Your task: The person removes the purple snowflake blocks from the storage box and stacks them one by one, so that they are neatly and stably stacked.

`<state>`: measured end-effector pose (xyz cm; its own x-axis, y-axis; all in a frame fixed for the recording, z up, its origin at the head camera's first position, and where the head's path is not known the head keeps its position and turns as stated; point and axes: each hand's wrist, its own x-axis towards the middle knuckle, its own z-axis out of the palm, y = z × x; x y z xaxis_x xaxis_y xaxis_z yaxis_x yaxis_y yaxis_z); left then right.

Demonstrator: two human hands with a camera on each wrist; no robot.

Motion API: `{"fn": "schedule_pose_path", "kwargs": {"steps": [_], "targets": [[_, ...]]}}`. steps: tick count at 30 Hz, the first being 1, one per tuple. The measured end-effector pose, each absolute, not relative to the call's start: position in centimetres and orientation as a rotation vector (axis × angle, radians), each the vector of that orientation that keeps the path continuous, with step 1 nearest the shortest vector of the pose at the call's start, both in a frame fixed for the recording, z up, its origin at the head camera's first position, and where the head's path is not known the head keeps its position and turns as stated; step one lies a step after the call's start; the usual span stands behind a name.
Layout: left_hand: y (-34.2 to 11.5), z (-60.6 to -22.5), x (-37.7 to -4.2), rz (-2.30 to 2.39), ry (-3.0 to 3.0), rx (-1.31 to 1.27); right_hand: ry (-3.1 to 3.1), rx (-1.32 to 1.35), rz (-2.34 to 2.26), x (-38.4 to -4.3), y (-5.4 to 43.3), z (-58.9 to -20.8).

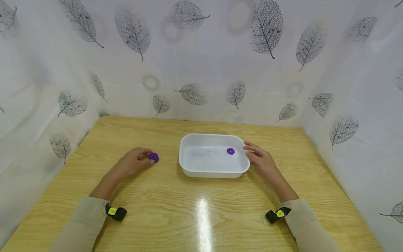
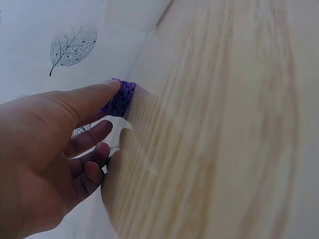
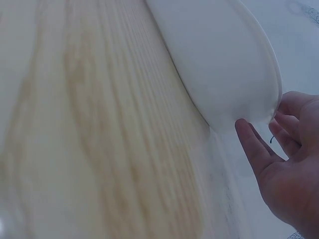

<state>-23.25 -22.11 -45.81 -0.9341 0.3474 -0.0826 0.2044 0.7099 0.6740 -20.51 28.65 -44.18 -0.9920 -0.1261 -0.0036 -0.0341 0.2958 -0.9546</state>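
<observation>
On the left of the table, my left hand (image 1: 132,162) pinches a short stack of purple toothed discs (image 1: 153,158) between thumb and fingers. The left wrist view shows the stack's notched, layered side (image 2: 123,99) close over the wood, with the other fingers loosely bent below. A white rectangular plastic tray (image 1: 214,174) with rounded corners stands right of that stack. Inside it, toward the right end, lies one flat purple flower-shaped disc (image 1: 231,151). My right hand (image 1: 262,162) grips the tray's right end, fingertips at the rim and thumb (image 3: 244,130) against the outer wall.
The wood-grain table (image 1: 163,210) meets a pale curtain (image 1: 201,70) with a leaf print at the back and both sides. Each sleeved wrist wears a black strap with a small camera, one left (image 1: 119,214) and one right (image 1: 271,216).
</observation>
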Motion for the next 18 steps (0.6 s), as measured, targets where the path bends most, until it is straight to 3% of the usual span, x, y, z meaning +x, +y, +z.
{"fn": "schedule_pose_path", "kwargs": {"steps": [18], "targets": [[-22.03,-45.53,-23.03,1.061,2.702,0.458,2.463,-0.135,-1.830,-20.53,28.54,-44.11]]}}
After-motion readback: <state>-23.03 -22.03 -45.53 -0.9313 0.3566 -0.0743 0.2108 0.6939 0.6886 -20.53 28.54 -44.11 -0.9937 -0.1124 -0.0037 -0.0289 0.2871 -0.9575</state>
